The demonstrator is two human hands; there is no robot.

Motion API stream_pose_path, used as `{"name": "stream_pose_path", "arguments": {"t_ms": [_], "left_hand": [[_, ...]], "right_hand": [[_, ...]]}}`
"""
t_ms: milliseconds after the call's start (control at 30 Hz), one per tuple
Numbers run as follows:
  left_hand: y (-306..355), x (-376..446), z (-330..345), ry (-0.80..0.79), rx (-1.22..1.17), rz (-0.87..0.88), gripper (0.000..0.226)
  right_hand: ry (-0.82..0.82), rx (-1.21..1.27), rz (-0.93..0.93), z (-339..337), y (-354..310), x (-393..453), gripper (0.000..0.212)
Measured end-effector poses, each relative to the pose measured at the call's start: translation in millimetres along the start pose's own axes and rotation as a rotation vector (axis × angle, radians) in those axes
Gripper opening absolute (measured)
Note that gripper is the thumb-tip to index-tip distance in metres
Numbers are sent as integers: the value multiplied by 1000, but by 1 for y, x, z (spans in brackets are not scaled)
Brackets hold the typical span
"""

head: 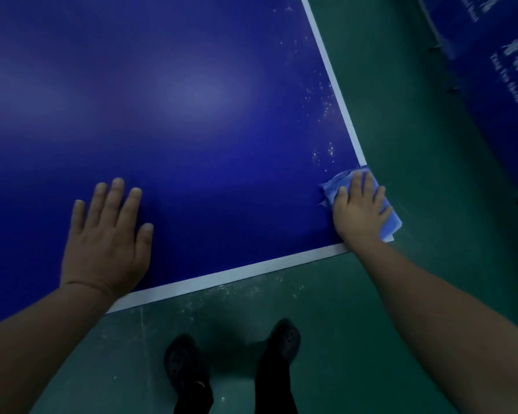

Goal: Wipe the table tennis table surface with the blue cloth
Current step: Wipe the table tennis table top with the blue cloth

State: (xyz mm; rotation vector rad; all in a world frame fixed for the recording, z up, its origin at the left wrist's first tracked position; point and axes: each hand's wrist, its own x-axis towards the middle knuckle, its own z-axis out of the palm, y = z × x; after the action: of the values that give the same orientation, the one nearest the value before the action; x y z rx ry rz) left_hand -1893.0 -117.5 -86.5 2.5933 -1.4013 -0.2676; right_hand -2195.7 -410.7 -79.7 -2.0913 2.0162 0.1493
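Note:
The table tennis table is dark blue with white edge lines and fills the upper left of the head view. My right hand lies flat with spread fingers on the light blue cloth, pressing it onto the table's near right corner. Part of the cloth sticks out past the corner at the right. My left hand rests palm down, fingers straight, on the bare surface near the front edge. Pale specks of dirt dot the surface along the right edge above the cloth.
Green floor surrounds the table at the front and right, scuffed near the edge. My two feet in dark shoes stand just in front of the table. A blue barrier with white lettering runs along the far right.

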Motion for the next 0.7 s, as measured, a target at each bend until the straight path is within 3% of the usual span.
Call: {"name": "stream_pose_path", "arguments": {"t_ms": [67,167,233,333,433,567,700], "left_hand": [[31,-12,7,17,-52,1,69],[80,-19,24,36,-85,-15,67],[109,-13,32,32,-101,-39,67],[135,-4,43,21,-74,-100,68],[141,-3,52,2,-1,-112,67],[142,-3,54,-3,30,-113,66],[141,-4,53,67,-51,-126,68]], "right_hand": [[18,24,19,13,-20,-37,60],[-5,-50,-166,30,-18,-80,63],[-30,-89,-244,22,-2,-48,63],[-25,-77,-182,2,20,10,60],[-8,-81,-238,7,36,5,61],[12,-160,-556,29,31,-47,65],[-13,-142,-1004,40,-44,-62,61]]}}
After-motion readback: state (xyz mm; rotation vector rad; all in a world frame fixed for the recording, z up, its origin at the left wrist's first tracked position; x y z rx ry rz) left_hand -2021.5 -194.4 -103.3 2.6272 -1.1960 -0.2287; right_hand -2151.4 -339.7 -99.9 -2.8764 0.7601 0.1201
